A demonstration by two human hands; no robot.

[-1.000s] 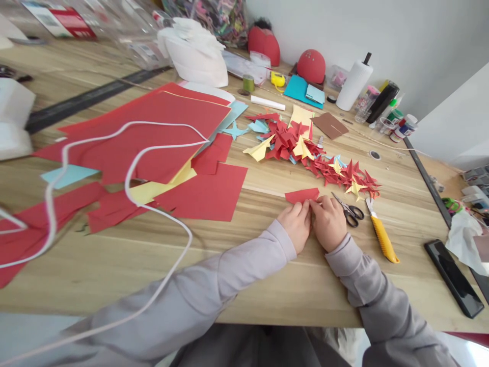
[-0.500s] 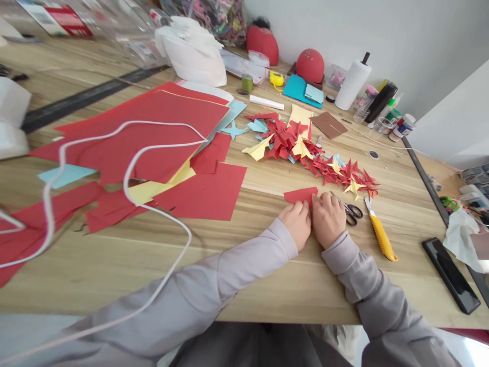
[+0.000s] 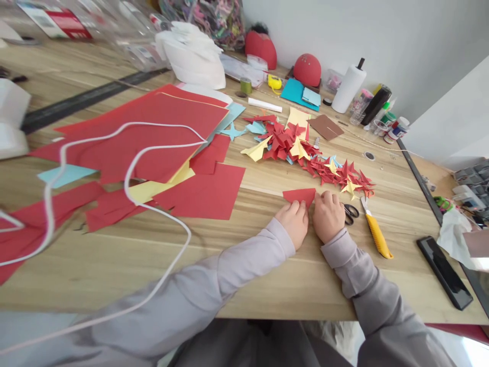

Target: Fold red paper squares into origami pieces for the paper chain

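A small folded piece of red paper point(image 3: 299, 195) lies on the wooden table in front of me. My left hand point(image 3: 293, 220) holds its near edge, the fingers bent and pressed onto it. At the paper's right corner is my right hand point(image 3: 329, 216), closed, its fingertips touching or just beside that corner; the fingers' undersides are hidden. Scissors point(image 3: 350, 213) with black handles stick out partly from behind my right hand. Further right lies a yellow utility knife point(image 3: 378, 235). Beyond my hands stretches a heap of folded red paper stars point(image 3: 284, 138) with some yellow and blue ones.
Large red paper sheets point(image 3: 153, 137) are stacked at the left, with a white cord point(image 3: 187, 229) looping over them and my left arm. A black phone point(image 3: 445, 272) lies at the right. Bottles point(image 3: 397, 130) and a white paper roll point(image 3: 349, 87) stand at the back.
My right hand has drawn slightly away from my left, and more of the red paper's right side shows between them. The left hand stays on the paper. The view has shifted a little.
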